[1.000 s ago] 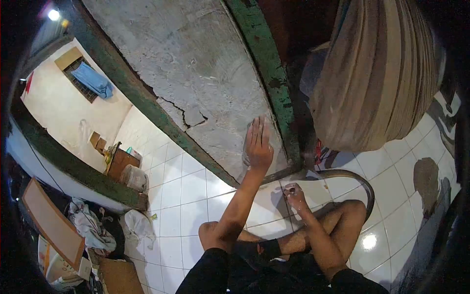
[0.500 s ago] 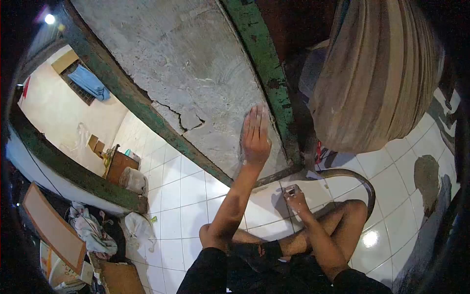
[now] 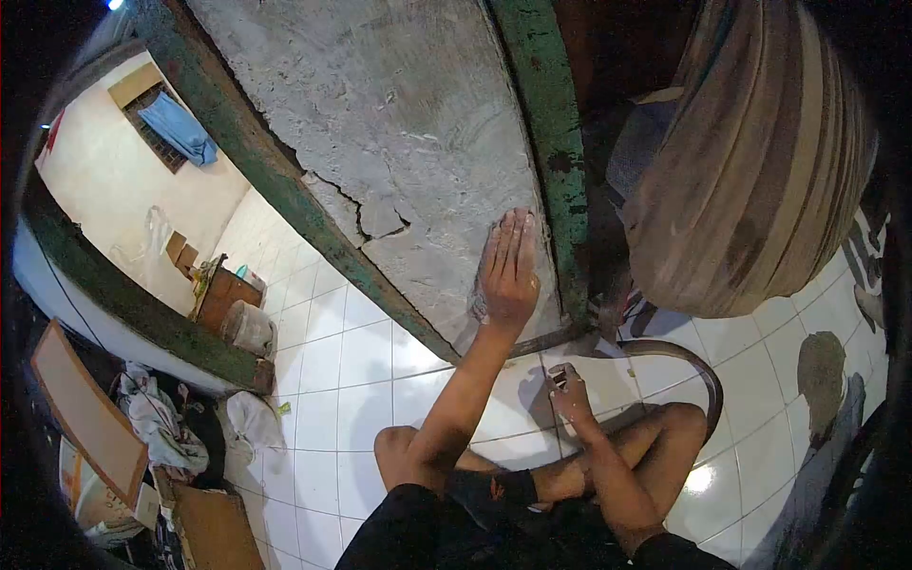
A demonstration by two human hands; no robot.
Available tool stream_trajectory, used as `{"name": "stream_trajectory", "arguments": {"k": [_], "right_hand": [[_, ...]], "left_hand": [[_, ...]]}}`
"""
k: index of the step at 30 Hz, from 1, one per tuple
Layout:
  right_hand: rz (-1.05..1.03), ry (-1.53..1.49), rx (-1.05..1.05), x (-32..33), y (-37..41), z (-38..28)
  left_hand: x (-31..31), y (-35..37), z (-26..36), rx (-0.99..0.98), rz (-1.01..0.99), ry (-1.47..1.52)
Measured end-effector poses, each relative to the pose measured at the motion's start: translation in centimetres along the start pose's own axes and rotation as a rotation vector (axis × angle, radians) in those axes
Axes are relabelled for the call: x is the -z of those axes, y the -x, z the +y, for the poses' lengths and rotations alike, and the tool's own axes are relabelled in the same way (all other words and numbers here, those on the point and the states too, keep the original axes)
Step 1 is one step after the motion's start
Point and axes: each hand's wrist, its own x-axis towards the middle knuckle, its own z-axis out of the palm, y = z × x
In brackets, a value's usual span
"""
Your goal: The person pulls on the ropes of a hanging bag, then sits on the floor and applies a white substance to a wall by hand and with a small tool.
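Observation:
My left hand (image 3: 510, 271) lies flat against the lower right part of the grey plastered wall (image 3: 408, 123), fingers stretched upward beside the green wooden post (image 3: 551, 142). A jagged crack runs through the plaster to the left of it. Low over the white floor tiles, my right hand (image 3: 568, 391) is closed with its fingers curled round something small that I cannot make out. Whitish dust or paste marks both hands.
A striped brown cloth (image 3: 750, 180) hangs at the right. A dark curved hose-like strip (image 3: 698, 361) lies near my knee. Beyond the doorway stand a wooden cabinet (image 3: 226, 293) and a bucket (image 3: 249, 328). Clothes (image 3: 163, 423) and a framed board (image 3: 87, 408) are at the lower left.
The view has shifted slightly. My left hand stays flat on the plaster, with its fingers closer to the green post's edge. My right hand remains low, in nearly the same pose.

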Motion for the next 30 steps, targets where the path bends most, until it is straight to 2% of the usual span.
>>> {"name": "stream_trajectory", "arguments": {"k": [6, 9, 12, 15, 18, 19, 21, 23, 26, 29, 30], "right_hand": [[0.113, 0.131, -0.027, -0.5, 0.4, -0.7], [0.066, 0.103, -0.140, -1.3, -0.8, 0.4], [-0.067, -0.008, -0.105, -0.4, -0.7, 0.1], [0.142, 0.005, 0.055, -1.3, -0.3, 0.0], [-0.013, -0.310, -0.180, -0.3, 0.3, 0.1], [0.041, 0.100, -0.018, -0.9, -0.4, 1.5], [0.054, -0.224, -0.004, -1.5, 0.1, 3.5], [-0.016, -0.214, -0.062, -0.8, -0.3, 1.1], [-0.005, -0.137, -0.037, -1.4, -0.2, 2.0], [-0.006, -0.241, -0.113, -0.4, 0.4, -1.6], [0.011, -0.207, -0.100, -0.8, 0.0, -0.7]], "left_hand": [[1.0, -5.6, -0.4, -0.037, 0.165, -0.019], [1.0, -5.6, -0.5, -0.025, 0.138, -0.047], [0.3, -3.6, 0.5, 0.026, 0.184, 0.007], [-0.7, -0.3, 1.0, 0.072, 0.128, -0.014], [-1.0, -0.2, 1.0, 0.098, 0.156, 0.062], [-0.9, -0.5, 1.0, 0.091, 0.162, 0.067], [-0.9, -1.2, 0.8, 0.071, 0.175, 0.077], [-0.4, -3.6, 1.0, 0.057, 0.216, 0.071], [0.0, -5.9, 1.1, 0.063, 0.250, 0.058], [-0.3, -5.1, 0.9, 0.055, 0.236, 0.025], [-0.4, -4.2, 0.8, 0.049, 0.222, 0.011]]}}
